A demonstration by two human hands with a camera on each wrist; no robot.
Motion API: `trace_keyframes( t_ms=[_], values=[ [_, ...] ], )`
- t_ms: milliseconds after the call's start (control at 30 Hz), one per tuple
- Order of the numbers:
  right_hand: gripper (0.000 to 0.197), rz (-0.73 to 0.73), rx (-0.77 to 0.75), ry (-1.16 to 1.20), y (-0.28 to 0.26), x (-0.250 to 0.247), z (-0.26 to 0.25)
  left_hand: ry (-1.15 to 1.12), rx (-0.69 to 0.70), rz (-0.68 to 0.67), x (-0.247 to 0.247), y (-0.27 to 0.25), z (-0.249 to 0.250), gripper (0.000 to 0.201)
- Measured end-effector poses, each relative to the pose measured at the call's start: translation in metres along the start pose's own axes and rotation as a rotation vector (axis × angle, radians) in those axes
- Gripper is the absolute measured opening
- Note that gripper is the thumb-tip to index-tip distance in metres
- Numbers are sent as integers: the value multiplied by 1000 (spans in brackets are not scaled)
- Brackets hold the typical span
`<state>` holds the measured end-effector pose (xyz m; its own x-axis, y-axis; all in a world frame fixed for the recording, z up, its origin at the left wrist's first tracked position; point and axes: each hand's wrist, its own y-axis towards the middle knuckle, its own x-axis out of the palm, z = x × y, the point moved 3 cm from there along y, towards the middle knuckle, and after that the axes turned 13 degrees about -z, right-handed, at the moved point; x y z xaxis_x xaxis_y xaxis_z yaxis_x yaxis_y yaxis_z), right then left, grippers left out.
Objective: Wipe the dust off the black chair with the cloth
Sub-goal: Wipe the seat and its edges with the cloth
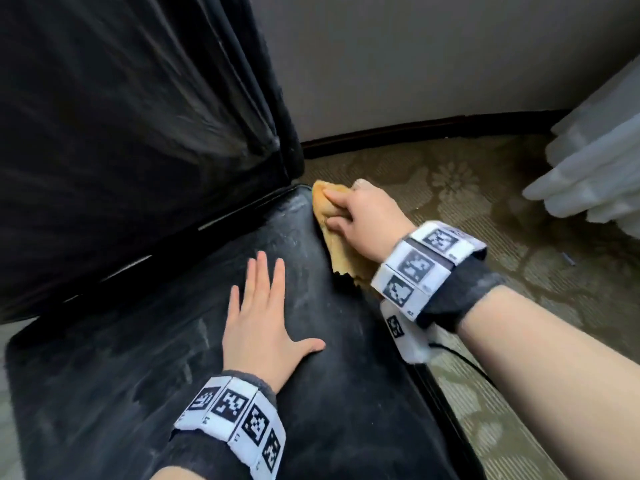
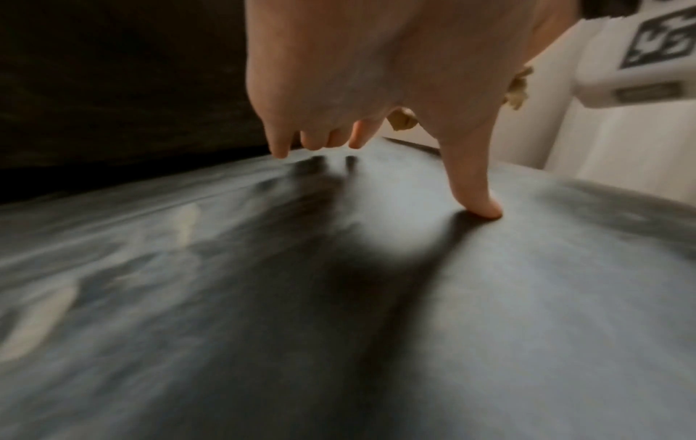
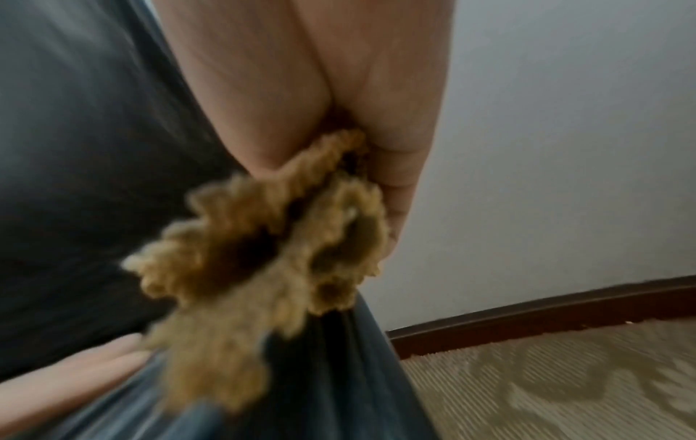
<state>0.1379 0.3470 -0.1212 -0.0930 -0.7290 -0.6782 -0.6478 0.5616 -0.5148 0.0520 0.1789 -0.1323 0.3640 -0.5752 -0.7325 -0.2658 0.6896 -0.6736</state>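
Observation:
The black chair fills the left of the head view, with a dusty padded seat [image 1: 166, 341] and an upright backrest [image 1: 121, 116]. My right hand [image 1: 360, 216] grips a bunched tan cloth [image 1: 329, 209] against the seat's far right edge, near the back corner. In the right wrist view the fuzzy cloth [image 3: 263, 253] hangs out from under my palm over the seat edge [image 3: 339, 372]. My left hand [image 1: 263, 313] lies flat on the middle of the seat, fingers straight and spread. The left wrist view shows its thumb [image 2: 474, 190] touching the dusty grey seat [image 2: 527, 297].
Patterned beige carpet [image 1: 485, 209] lies to the right of the chair. A pale wall [image 1: 415, 64] with a dark baseboard [image 1: 398, 133] stands behind. White sheer curtain folds [image 1: 595, 161] hang at the far right. A black cable [image 1: 464, 362] trails from my right wristband.

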Motion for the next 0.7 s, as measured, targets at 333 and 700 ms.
trace_keyframes(
  t_ms=[333,700],
  values=[
    [29,-97,67,-243,59,23,-71,-87,-45,-54,6,2,-34,120],
    [53,-200,-115,142,13,60,-133,-333,29,135,5,-47,-139,60]
  ],
)
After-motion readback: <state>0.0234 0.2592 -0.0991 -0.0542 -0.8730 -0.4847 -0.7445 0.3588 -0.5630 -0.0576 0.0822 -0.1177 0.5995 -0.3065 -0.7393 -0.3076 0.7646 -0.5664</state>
